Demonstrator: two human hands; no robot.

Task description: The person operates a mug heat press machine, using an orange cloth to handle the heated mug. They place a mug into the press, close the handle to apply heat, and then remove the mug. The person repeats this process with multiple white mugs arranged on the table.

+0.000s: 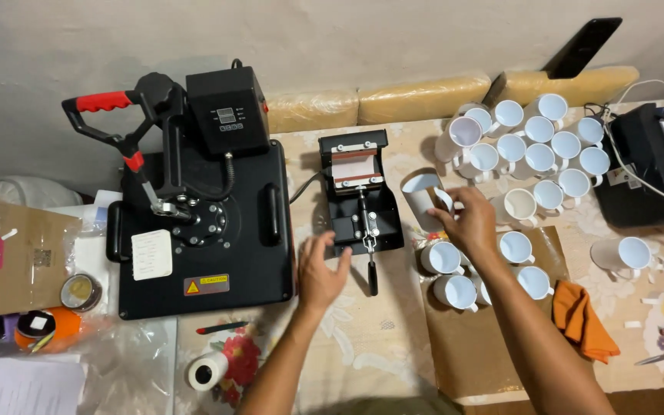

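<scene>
My right hand (470,223) grips a white mug (423,198) just right of the small mug press (361,196); my left hand (321,269), fingers spread, rests at the press's near-left corner. Risk: crowded mugs (532,154) knocked by my forearm.

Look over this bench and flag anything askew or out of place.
Most white mugs stand upright in a cluster, but one mug lies on its side, apart, right of the orange cloth. The right hand holds another mug tilted beside the small press. Nothing looks spilled or broken.
</scene>
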